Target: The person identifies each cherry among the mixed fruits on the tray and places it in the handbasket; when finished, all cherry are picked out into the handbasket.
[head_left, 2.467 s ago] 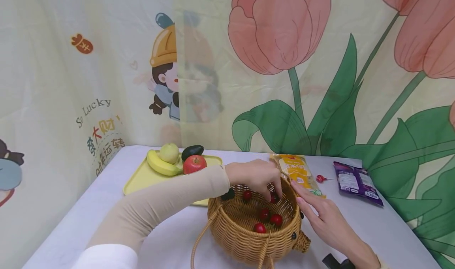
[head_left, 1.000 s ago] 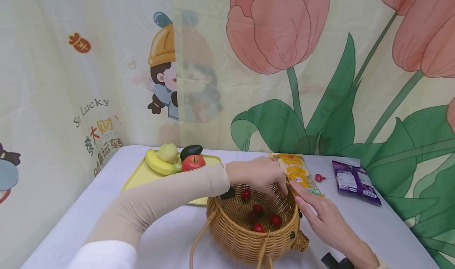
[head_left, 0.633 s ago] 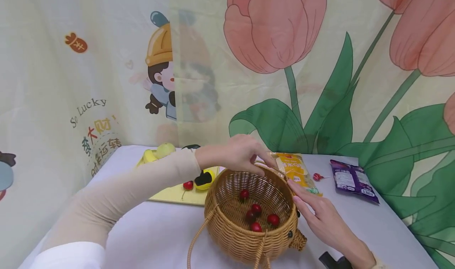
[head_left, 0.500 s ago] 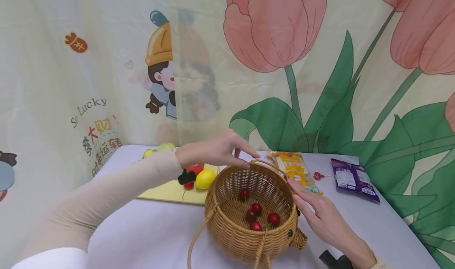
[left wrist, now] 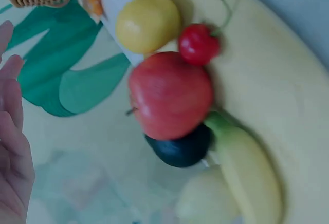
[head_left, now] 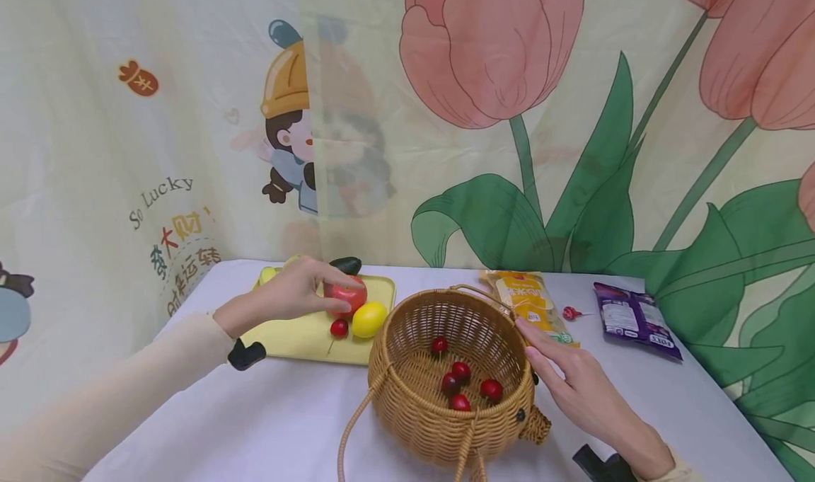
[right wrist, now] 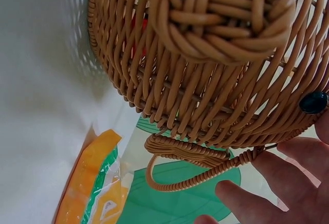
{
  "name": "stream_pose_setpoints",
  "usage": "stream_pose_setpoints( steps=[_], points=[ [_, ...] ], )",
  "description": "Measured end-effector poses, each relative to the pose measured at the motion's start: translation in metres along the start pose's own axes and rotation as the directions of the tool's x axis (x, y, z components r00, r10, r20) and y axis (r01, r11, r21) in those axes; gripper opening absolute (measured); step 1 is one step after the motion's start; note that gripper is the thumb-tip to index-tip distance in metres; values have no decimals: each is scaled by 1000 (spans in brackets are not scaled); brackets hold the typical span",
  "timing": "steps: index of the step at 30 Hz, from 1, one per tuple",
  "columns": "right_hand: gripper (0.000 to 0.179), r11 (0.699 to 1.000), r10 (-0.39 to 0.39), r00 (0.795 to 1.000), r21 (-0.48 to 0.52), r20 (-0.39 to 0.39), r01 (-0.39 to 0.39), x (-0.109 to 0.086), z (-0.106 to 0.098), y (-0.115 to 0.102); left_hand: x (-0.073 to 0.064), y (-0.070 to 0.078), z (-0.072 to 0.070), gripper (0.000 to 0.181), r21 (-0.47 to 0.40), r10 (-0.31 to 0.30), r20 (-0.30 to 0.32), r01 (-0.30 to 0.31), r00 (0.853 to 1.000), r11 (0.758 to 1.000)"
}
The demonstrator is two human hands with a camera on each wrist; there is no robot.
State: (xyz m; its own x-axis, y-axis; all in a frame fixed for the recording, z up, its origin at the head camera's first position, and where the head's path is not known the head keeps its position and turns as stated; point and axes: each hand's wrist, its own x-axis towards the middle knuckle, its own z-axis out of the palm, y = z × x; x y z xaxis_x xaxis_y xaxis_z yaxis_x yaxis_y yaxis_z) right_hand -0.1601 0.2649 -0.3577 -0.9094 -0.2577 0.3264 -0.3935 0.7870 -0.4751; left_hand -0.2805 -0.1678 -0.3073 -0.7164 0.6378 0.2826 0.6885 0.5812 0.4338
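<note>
My left hand (head_left: pixel 283 296) hovers over the yellow tray (head_left: pixel 299 344), its fingers loosely bent and holding nothing. Just beyond its fingertips are a red apple (head_left: pixel 353 294), a lemon (head_left: pixel 369 319) and a stemmed cherry (head_left: pixel 339 328). In the left wrist view a banana (left wrist: pixel 249 172), a dark avocado (left wrist: pixel 182 149) and a blurred pale green round fruit (left wrist: pixel 205 198) also show. At the tray's right stands a wicker basket (head_left: pixel 433 432) with several cherries (head_left: pixel 461 371) on its floor. Fingers of my right hand (head_left: pixel 582 390) rest against the basket's right rim, fairly straight.
Behind the basket lies an orange-and-clear food bag (head_left: pixel 525 301). A red lollipop (head_left: pixel 571 313) and a purple snack packet (head_left: pixel 637 320) lie farther right. One looped basket handle (head_left: pixel 356 425) hangs toward the front; a printed curtain (head_left: pixel 496 185) closes off the back.
My left hand has let go of a cherry inside the basket, risen out and moved left over the tray. My right hand has stayed at the basket's rim.
</note>
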Motion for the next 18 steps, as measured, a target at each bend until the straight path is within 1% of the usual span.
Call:
stream_pose_setpoints(
  steps=[4,7,10,14,16,18],
  points=[
    [48,1000,-1,1000,8,3,1,1,-1,0,-15,-17,5,35,67,-52,4,51,999,996],
    [49,1000,6,1000,11,10,-7,1,-2,-1,-25,-30,10,34,109,-100,36,95,994,989],
    [48,1000,2,1000,3,7,-2,1,-2,-1,-31,-42,17,34,143,-156,67,145,986,979],
    [48,1000,1,1000,-3,7,-1,0,-2,-1,-34,-54,31,34,211,-158,91,136,983,968],
    [49,1000,7,1000,-1,12,-7,0,-2,-1,-34,-57,37,35,253,-133,108,102,985,962],
    [49,1000,16,1000,2,20,-16,1,-3,-1,-34,-59,44,36,284,-122,122,83,985,955]
  ],
)
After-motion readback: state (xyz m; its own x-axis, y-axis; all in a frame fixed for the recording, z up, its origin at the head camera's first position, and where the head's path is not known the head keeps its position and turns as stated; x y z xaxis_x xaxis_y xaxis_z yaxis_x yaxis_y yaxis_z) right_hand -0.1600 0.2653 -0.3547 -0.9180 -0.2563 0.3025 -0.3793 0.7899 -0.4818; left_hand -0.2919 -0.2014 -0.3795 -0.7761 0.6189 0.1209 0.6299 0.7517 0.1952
